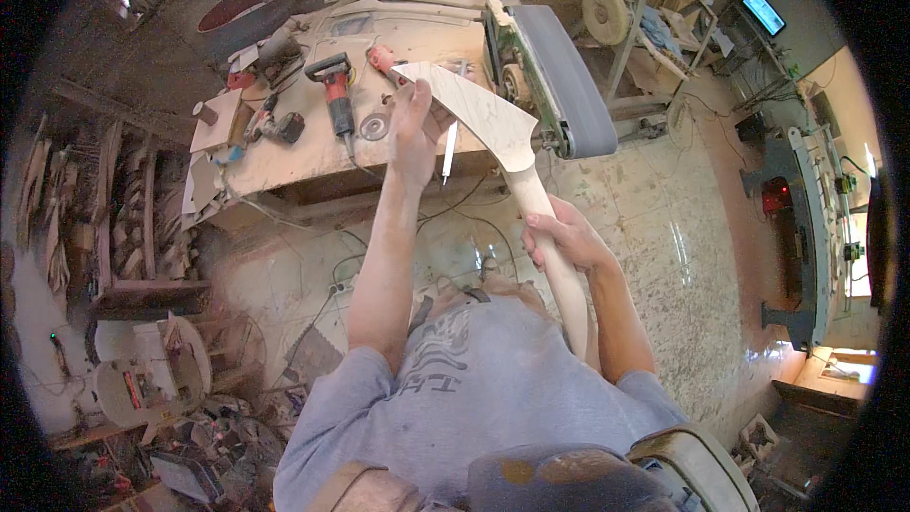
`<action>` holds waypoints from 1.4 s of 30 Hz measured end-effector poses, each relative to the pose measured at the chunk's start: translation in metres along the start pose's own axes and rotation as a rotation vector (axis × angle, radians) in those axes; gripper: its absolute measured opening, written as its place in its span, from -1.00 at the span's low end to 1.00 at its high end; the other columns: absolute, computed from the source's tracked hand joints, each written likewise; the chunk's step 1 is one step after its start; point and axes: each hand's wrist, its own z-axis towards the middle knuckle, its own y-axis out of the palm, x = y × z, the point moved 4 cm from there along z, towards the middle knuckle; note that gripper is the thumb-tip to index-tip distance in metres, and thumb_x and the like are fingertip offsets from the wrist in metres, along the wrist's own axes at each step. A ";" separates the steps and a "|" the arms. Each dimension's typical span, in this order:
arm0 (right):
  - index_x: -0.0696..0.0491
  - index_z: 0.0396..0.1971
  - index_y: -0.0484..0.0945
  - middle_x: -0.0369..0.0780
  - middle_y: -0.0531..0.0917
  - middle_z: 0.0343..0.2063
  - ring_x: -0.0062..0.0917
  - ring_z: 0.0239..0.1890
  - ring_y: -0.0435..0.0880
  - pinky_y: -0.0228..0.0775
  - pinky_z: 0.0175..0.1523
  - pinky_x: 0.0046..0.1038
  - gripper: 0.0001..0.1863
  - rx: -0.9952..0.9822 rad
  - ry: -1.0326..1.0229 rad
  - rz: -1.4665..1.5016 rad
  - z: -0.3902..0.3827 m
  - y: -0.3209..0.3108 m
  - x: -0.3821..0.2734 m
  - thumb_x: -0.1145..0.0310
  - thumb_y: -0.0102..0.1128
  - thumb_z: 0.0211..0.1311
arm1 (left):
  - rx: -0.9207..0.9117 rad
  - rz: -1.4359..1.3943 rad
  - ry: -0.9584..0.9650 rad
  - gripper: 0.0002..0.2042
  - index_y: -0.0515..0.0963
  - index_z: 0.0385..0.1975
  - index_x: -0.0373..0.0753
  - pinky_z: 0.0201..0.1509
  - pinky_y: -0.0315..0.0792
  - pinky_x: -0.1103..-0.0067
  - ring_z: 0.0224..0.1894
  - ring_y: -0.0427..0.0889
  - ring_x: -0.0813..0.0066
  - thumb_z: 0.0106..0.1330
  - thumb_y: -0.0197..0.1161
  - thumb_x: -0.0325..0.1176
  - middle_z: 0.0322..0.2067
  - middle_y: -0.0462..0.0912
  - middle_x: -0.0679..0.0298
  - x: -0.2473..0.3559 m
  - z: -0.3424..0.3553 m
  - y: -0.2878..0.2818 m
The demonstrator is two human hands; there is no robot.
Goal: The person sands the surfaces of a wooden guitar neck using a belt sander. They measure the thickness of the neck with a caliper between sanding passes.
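I hold a long curved piece of pale wood [500, 123], wide and pointed at its far end and rounded like a handle near me. My left hand [414, 128] grips the wide far part, close to the pointed tip. My right hand [561, 237] wraps around the rounded shaft lower down. The wood's right edge lies against or very near the grey belt of a belt sander [564, 76] at the bench's right end. The lowest part of the shaft runs down beside my right forearm.
A dusty workbench [284, 156] carries a red and black power tool [334, 90], a drill [275, 123] and wood offcuts. Cables trail over the tiled floor [664, 228]. Shelves of wood scraps stand left, a buffing wheel [607, 14] and machines right.
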 end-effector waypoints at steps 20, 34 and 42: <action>0.11 -0.10 0.55 -0.32 0.47 -0.72 -0.69 -0.81 0.37 0.22 -0.73 -0.59 -0.36 -0.236 0.156 0.180 -0.005 -0.022 0.086 -0.22 -0.23 0.55 | 0.139 0.315 -0.478 -0.44 0.50 0.09 -0.23 -0.13 0.58 0.43 -0.23 0.71 0.43 0.46 0.14 0.20 -0.22 0.70 0.21 -0.090 -0.029 0.023; 0.05 -0.09 0.56 -0.38 0.50 -0.54 -0.71 -0.60 0.43 0.29 -0.55 -0.58 -0.45 -0.036 0.285 -0.195 -0.030 -0.023 0.074 -0.20 0.14 0.37 | 0.026 0.042 -0.524 -0.20 0.33 0.33 -0.33 0.28 0.40 0.21 0.17 0.59 0.19 0.51 -0.26 0.36 0.17 0.56 0.02 -0.129 -0.059 -0.012; 0.00 -0.08 0.60 -0.41 0.49 -0.48 -0.74 -0.52 0.43 0.29 -0.46 -0.59 -0.48 -0.001 0.167 -0.245 0.021 -0.003 0.065 -0.18 0.15 0.37 | 0.017 -0.018 -0.852 -0.08 0.31 0.36 -0.31 0.40 0.28 0.23 0.30 0.45 0.17 0.39 -0.20 0.49 0.26 0.50 0.07 -0.188 -0.175 -0.066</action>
